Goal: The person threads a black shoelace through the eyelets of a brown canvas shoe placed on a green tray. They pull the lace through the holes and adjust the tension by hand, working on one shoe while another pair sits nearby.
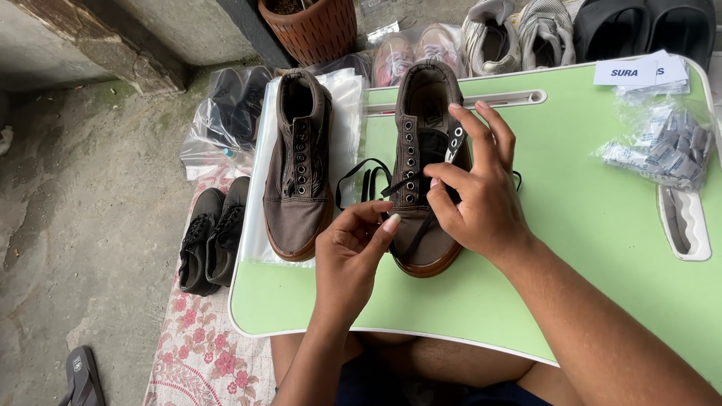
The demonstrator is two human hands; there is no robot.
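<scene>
So there's a brown canvas low-top sneaker with a gum rubber sole sitting on a light green lap table with a white rim, toe toward the person. The right hand rests on the shoe's eyelet rows, fingers curled and pinching the flat black shoelace there. The left hand is just below, thumb and fingers closed on the lace near the toe. A matching unlaced brown sneaker lies just beside it on a clear plastic bag. A bag of small white sachets sits well to the right.
</scene>
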